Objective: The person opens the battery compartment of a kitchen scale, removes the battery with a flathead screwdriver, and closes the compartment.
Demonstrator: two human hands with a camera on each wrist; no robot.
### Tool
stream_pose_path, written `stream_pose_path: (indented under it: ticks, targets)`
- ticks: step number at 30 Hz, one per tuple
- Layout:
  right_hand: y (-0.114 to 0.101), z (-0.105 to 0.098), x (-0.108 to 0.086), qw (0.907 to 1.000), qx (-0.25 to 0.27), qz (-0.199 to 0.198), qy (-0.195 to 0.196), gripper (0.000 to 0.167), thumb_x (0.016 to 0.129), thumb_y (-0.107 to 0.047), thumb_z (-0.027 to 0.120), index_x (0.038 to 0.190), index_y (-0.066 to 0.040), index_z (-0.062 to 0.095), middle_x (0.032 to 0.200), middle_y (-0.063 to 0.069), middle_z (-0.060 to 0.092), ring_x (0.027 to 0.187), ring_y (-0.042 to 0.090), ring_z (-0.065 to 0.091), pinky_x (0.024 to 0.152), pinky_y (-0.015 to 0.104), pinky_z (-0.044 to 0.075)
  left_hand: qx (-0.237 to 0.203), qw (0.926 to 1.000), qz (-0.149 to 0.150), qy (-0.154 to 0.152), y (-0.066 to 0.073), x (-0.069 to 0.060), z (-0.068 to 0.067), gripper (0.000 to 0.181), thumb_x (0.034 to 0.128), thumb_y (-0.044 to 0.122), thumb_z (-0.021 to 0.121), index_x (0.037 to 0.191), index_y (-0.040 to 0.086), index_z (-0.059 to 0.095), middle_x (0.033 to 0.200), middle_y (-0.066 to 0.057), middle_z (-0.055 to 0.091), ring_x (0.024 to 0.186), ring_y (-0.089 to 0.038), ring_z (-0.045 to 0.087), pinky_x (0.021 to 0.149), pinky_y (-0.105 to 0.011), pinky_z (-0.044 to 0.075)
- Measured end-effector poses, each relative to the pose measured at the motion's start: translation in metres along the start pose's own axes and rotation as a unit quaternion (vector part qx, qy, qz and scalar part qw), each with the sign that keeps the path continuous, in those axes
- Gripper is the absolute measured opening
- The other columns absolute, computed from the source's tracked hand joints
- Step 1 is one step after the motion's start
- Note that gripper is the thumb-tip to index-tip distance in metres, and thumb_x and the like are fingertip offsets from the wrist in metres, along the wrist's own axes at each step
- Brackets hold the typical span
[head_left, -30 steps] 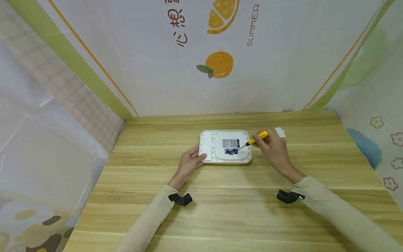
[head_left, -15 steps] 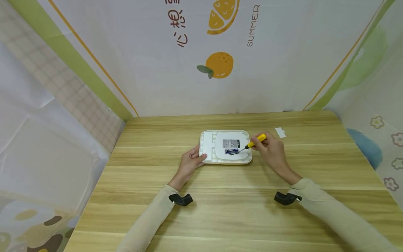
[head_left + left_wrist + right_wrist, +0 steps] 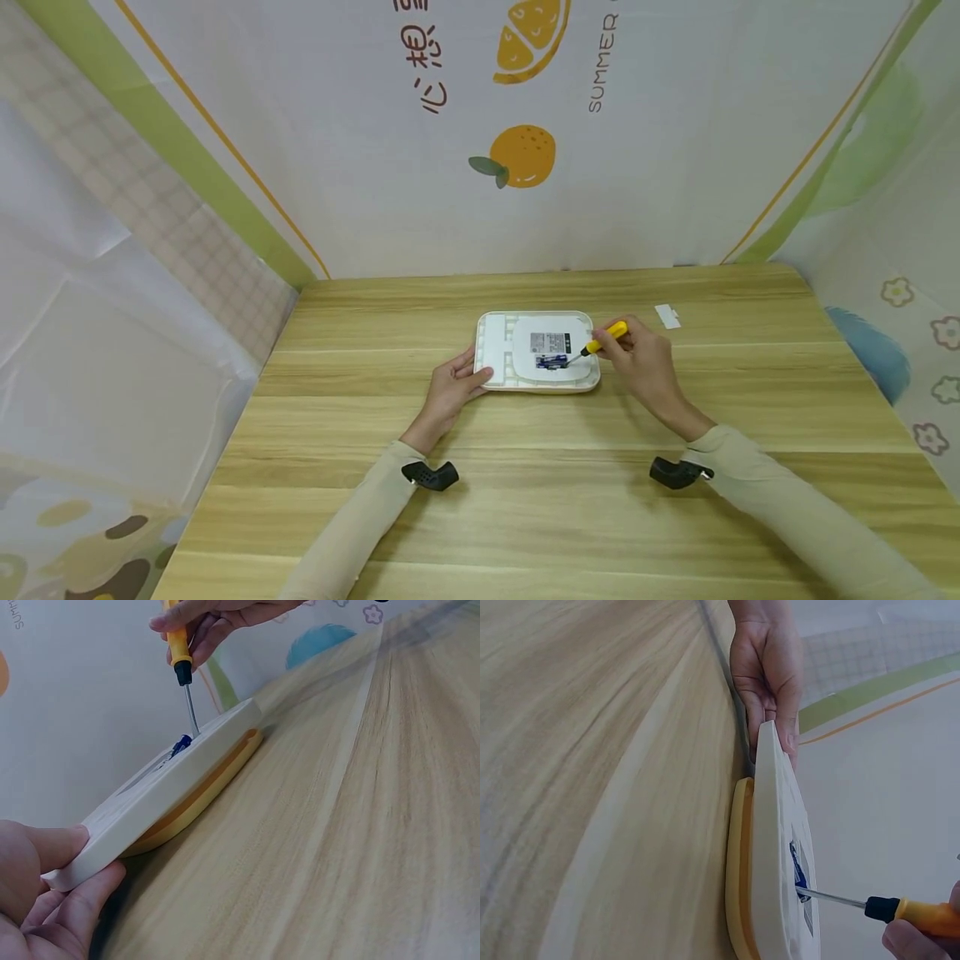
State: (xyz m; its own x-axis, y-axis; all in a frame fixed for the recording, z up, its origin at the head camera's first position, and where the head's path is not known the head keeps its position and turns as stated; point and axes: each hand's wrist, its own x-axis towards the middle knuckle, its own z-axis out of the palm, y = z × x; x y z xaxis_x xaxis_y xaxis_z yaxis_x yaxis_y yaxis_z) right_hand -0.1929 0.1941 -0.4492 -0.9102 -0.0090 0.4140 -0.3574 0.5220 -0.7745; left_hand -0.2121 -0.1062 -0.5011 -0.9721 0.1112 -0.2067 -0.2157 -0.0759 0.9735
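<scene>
A flat white device with a printed label lies underside up, a yellow part beneath it. My left hand grips its left end, thumb on top and fingers below; in the left wrist view this end is raised off the table. Blue batteries sit in the uncovered compartment, and one rises above the surface in the wrist views. My right hand pinches the yellow handle of a screwdriver. Its metal shaft slants down-left, the tip touching the right end of the batteries.
A small white battery cover lies on the wooden table, behind and right of my right hand. A printed white cloth hangs behind the table's back edge, and cloths hang at both sides.
My right hand has shifted slightly left and down with the screwdriver, its handle moving the same way. The tip stays at the batteries' right end. My left hand and the device hold still.
</scene>
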Motion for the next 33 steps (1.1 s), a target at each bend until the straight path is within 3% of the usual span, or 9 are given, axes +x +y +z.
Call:
stream_pose_path:
  ticks: [3,5,11,14,16,20,23,29,33]
  targets:
    - [-0.001,0.001,0.000,0.9997,-0.020,-0.008,0.007,0.022,0.101,-0.017,0.068,0.103,0.004,0.065,0.095,0.019,0.076,0.082,0.031,0.076,0.062,0.013,0.059,-0.001,1.0000,-0.002,-0.004,0.001,0.000,0.000,0.061,0.0954,-0.001,0.070,0.151,0.002,0.046,0.135,-0.028,0.061,0.111,-0.028,0.070,0.085,-0.029,0.062]
    - [-0.001,0.002,0.000,0.9991,-0.037,-0.018,0.012,0.021,0.099,-0.016,0.070,0.101,0.004,0.065,0.093,0.019,0.076,0.080,0.031,0.076,0.061,0.016,0.060,-0.005,1.0000,-0.004,-0.007,0.001,0.000,-0.001,0.061,0.0952,-0.001,0.070,0.151,0.001,0.046,0.135,-0.028,0.061,0.111,-0.028,0.070,0.085,-0.029,0.062]
    - [-0.007,0.005,0.000,0.9958,-0.075,-0.051,0.013,0.020,0.098,-0.014,0.072,0.097,0.004,0.064,0.086,0.018,0.075,0.076,0.031,0.076,0.062,0.041,0.064,-0.001,0.9999,-0.005,-0.010,0.001,0.003,-0.001,0.062,0.0944,-0.002,0.071,0.151,0.002,0.047,0.133,-0.029,0.062,0.108,-0.028,0.071,0.082,-0.027,0.063]
    - [-0.009,0.006,0.000,0.9953,-0.081,-0.051,0.018,0.019,0.097,-0.013,0.072,0.096,0.004,0.064,0.084,0.018,0.076,0.074,0.030,0.075,0.060,0.041,0.064,0.001,0.9999,-0.009,-0.012,0.000,0.003,-0.001,0.061,0.0947,-0.001,0.071,0.151,0.002,0.047,0.134,-0.029,0.062,0.107,-0.026,0.071,0.082,-0.027,0.063]
    - [-0.010,0.006,0.000,0.9955,-0.081,-0.044,0.024,0.019,0.097,-0.013,0.072,0.096,0.004,0.065,0.085,0.018,0.076,0.073,0.030,0.075,0.058,0.035,0.064,0.000,0.9999,-0.012,-0.012,0.000,0.003,-0.001,0.061,0.0949,0.000,0.071,0.151,0.002,0.047,0.135,-0.028,0.061,0.107,-0.025,0.071,0.083,-0.027,0.063]
    - [-0.007,0.005,-0.002,0.9983,-0.049,-0.009,0.030,0.021,0.097,-0.012,0.072,0.098,0.007,0.065,0.090,0.023,0.075,0.076,0.033,0.076,0.058,0.016,0.058,-0.004,0.9998,-0.014,-0.010,0.000,0.002,-0.001,0.061,0.0950,0.000,0.071,0.151,0.001,0.047,0.137,-0.028,0.060,0.107,-0.024,0.071,0.083,-0.027,0.063]
    - [-0.002,0.003,-0.005,0.9989,0.000,0.033,0.032,0.022,0.099,-0.012,0.070,0.101,0.010,0.064,0.095,0.027,0.074,0.080,0.038,0.076,0.059,0.010,0.056,-0.004,0.9999,-0.013,-0.008,0.001,0.001,-0.002,0.061,0.0949,-0.001,0.071,0.151,0.000,0.046,0.136,-0.029,0.060,0.106,-0.024,0.072,0.083,-0.027,0.063]
    - [0.009,-0.001,-0.008,0.9920,0.055,0.108,0.036,0.030,0.101,-0.020,0.068,0.108,0.009,0.063,0.101,0.028,0.073,0.084,0.038,0.075,0.064,0.025,0.063,-0.007,0.9999,-0.013,-0.004,0.002,0.001,-0.002,0.061,0.0943,-0.002,0.071,0.151,0.000,0.046,0.134,-0.030,0.061,0.104,-0.023,0.072,0.082,-0.027,0.063]
    - [0.015,-0.003,-0.008,0.9860,0.090,0.136,0.037,0.034,0.100,-0.022,0.069,0.109,0.010,0.062,0.105,0.028,0.073,0.086,0.034,0.076,0.071,0.035,0.064,-0.006,0.9999,-0.011,-0.004,0.003,0.001,-0.002,0.062,0.0941,-0.003,0.071,0.150,-0.001,0.046,0.133,-0.030,0.061,0.104,-0.023,0.072,0.081,-0.027,0.063]
